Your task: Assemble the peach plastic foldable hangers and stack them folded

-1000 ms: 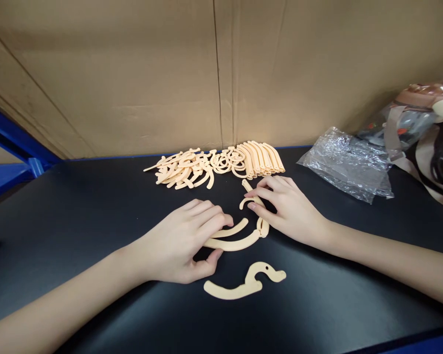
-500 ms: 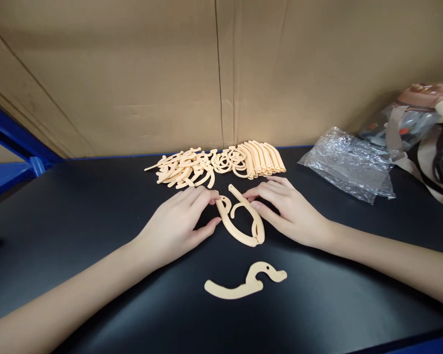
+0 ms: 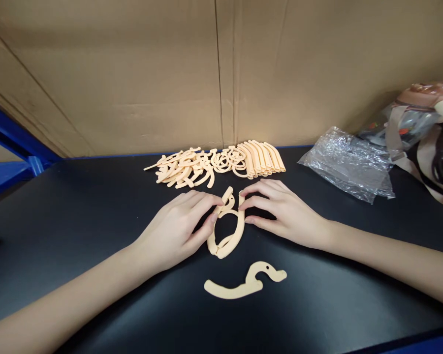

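A black tabletop [image 3: 133,314] fills the lower view, backed by a brown cardboard wall [image 3: 151,78] with a dark vertical seam. A blue metal frame [image 3: 7,132] stands at the left edge. Toward the back right, a crumpled clear plastic bag [image 3: 349,162] lies next to a transparent bottle [image 3: 409,118] with a pinkish lid and a pale strap. By the wall, loose cream curved pieces [image 3: 184,168] lie heaped beside a neat row of curved bars [image 3: 262,158].

The joined curved pieces [image 3: 235,235] rest on the tabletop between the two hands, their joint toward the wearer and their free ends toward the wall. The hands are apart. The left hand [image 3: 177,228] has its index finger and thumb on the left bar; whether it grips firmly cannot be told. The right hand [image 3: 284,211] is loosely open, its fingertips at the outer side of the right bar. A separate hooked piece [image 3: 232,292] lies nearer the wearer.

Compared with half a second earlier, the joint sits farther left and the free ends lie differently, one now under the left fingers. The separate piece and the heap have not moved.
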The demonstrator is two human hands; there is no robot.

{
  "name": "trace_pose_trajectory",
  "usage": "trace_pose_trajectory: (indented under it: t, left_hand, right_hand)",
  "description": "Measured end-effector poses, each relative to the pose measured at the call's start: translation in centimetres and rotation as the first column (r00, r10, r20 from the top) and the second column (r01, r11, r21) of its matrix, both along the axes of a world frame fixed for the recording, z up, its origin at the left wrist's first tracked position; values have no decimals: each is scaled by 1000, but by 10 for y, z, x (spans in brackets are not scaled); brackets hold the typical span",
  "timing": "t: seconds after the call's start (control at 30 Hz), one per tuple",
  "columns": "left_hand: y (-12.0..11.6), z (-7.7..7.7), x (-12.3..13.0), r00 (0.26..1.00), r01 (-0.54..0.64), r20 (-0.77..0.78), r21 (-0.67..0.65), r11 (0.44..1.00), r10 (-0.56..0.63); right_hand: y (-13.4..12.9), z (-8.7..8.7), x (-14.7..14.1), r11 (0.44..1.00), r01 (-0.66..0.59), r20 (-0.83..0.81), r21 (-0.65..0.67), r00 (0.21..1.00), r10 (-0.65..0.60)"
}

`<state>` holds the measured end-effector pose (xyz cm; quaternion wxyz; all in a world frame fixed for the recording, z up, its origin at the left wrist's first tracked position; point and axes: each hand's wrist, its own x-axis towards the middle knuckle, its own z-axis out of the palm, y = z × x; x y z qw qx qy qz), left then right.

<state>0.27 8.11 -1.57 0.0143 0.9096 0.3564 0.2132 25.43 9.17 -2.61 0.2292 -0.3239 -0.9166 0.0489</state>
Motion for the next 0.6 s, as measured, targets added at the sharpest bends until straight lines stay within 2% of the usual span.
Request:
trace_pose_trajectory:
  t: [0.13,0.37,0.5,0.6]
  left_hand:
    - [-1,-1,-1,997,70,-25,-5,998,-70]
    - [-3,2,-1,989,118,-94,90,989,-110]
    - [-4,1,0,988,114,-119,144,983,-97]
    - [-4,1,1,991,84,-119,202,976,-60]
  right_hand:
    - [0,1,-1,998,-60,28,7,998,60]
    - [-1,0,-1,996,-80,75,49,994,76]
    - [-2,1,-1,987,-119,111,106,988,107]
    - [-5,2,-3,963,-212,129,164,973,192]
